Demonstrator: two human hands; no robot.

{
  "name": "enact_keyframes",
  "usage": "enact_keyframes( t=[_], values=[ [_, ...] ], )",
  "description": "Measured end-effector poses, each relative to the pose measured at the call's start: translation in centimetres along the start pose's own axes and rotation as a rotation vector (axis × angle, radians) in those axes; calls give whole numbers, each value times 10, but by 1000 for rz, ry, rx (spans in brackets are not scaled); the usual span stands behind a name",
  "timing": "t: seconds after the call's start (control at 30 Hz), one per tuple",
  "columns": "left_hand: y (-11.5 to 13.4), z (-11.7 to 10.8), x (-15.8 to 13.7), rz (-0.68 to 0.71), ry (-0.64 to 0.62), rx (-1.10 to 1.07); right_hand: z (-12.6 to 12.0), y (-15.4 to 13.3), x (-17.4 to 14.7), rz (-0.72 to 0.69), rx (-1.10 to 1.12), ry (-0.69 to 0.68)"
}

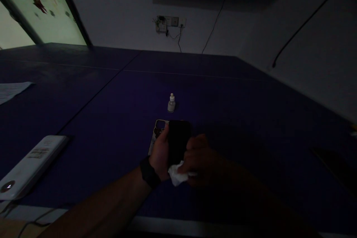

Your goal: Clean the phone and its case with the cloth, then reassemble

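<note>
My left hand (160, 153), with a dark watch (150, 172) at the wrist, is closed around the left side of a black smartphone (179, 139). In my right hand (198, 158) is a crumpled white tissue (176, 174), pressed against the phone's lower end. Partly hidden behind my left hand lies a phone case (153, 139) with a camera cutout and a printed pattern. A small dropper bottle (171, 104) stands upright just beyond the phone. Dim light hides most of my right fingers' detail.
The purple tabletop (117, 119) holds a long white device (33, 167) at the left and papers (13, 91) farther back. A dark flat object (331, 163) lies at the right. Sockets with cables (170, 22) are on the wall behind.
</note>
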State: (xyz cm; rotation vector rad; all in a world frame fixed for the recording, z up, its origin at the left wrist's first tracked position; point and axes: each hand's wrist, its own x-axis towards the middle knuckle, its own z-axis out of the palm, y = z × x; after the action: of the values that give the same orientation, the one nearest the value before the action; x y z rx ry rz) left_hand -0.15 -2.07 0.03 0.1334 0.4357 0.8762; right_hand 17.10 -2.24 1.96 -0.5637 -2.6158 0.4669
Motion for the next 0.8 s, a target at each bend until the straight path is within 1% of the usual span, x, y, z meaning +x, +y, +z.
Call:
enact_keyframes(
  t=[0.03, 0.07, 0.17, 0.2, 0.23, 0.33, 0.37, 0.4, 0.43, 0.47, 0.57, 0.63, 0.67, 0.73, 0.8],
  values=[
    [0, 0, 0, 6, -8, 0, 0, -1, 0, -8, 6, -14],
    [0, 0, 0, 14, -16, -1, -1, 0, 0, 16, -23, 13],
    [0, 4, -1, 19, -32, -13, -7, 6, -1, 171, -182, 202],
    [0, 6, -1, 17, -37, -16, -9, 8, -2, 195, -197, 218],
    [1, 7, -2, 16, -38, -14, -10, 9, -2, 188, -176, 188],
    [2, 7, -3, 28, -32, 19, -10, 4, -2, 57, -5, -16],
    [2, 6, -3, 26, -34, 30, -9, 2, -2, 25, 33, -53],
    [2, 5, -3, 24, -41, 35, -7, 1, -1, 17, 37, -53],
    [2, 4, -2, 23, -54, 32, -6, 0, -1, 30, 5, -13],
    [2, 3, -2, 16, -69, 25, -6, 1, -1, 65, -59, 59],
    [-1, 1, -1, -42, -120, 17, -5, 11, -1, 257, -298, 349],
    [-3, 1, -1, -103, -147, 25, -4, 18, 0, 356, -366, 500],
    [-5, 2, -2, -121, -151, 31, -3, 20, 1, 382, -372, 546],
    [-7, 5, -3, -94, -130, 41, 0, 21, 2, 398, -371, 581],
    [-8, 8, -3, -9, -94, 46, 4, 16, 4, 370, -360, 528]
  ],
)
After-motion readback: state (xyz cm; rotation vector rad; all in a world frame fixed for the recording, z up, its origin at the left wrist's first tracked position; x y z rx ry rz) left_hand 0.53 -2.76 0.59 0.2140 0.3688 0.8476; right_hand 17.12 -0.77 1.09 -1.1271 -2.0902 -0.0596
